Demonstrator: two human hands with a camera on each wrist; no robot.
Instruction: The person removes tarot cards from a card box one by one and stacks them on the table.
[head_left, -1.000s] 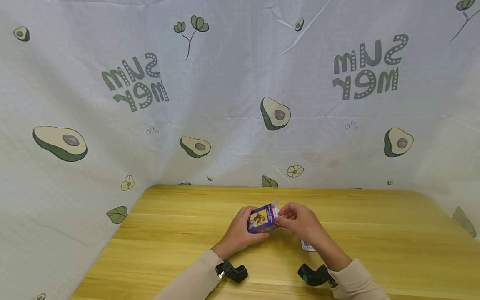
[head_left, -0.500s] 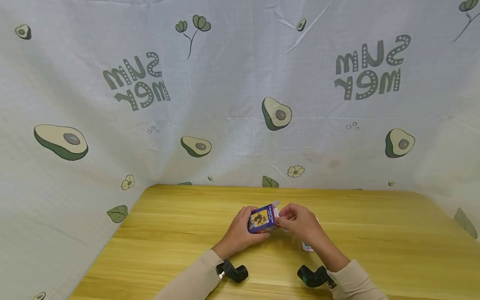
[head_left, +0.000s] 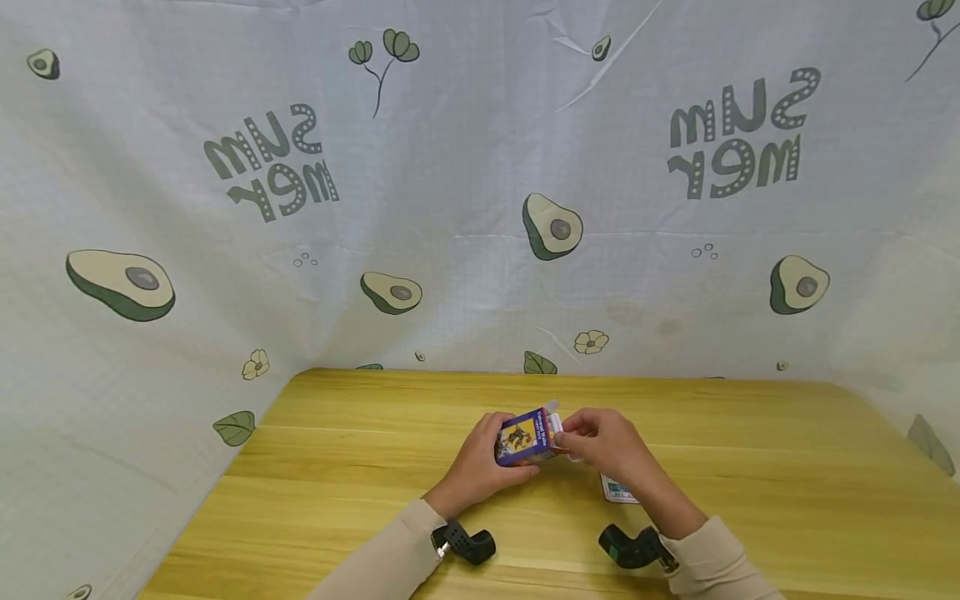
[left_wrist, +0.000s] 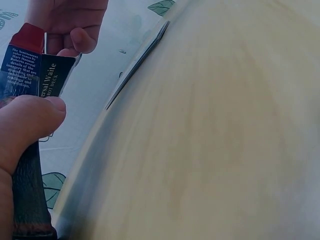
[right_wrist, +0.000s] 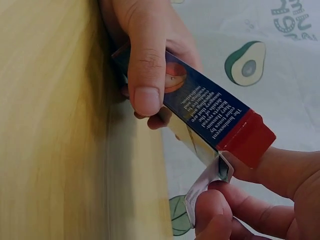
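Note:
My left hand (head_left: pixel 483 462) grips a small purple tarot card box (head_left: pixel 519 437) above the table, thumb along its near side. The box tilts, with its end open toward the right. In the right wrist view, a red side flap (right_wrist: pixel 250 140) and a pale end flap (right_wrist: pixel 202 187) stand out from that end. My right hand (head_left: pixel 603 442) is at the opening, its thumb and fingers pinching the pale flap. Under the right forearm, partly hidden, a printed card (head_left: pixel 618 490) lies on the table.
The yellow wood-grain table (head_left: pixel 360 475) runs back to a pale curtain (head_left: pixel 465 167) printed with avocados. In the left wrist view, a thin dark edge (left_wrist: pixel 137 65) lies along the table. Black wrist cameras (head_left: pixel 471 546) hang below both forearms.
My right hand has shifted slightly right at the box's open end, and more of a white edge shows there. The left hand and box stay in place.

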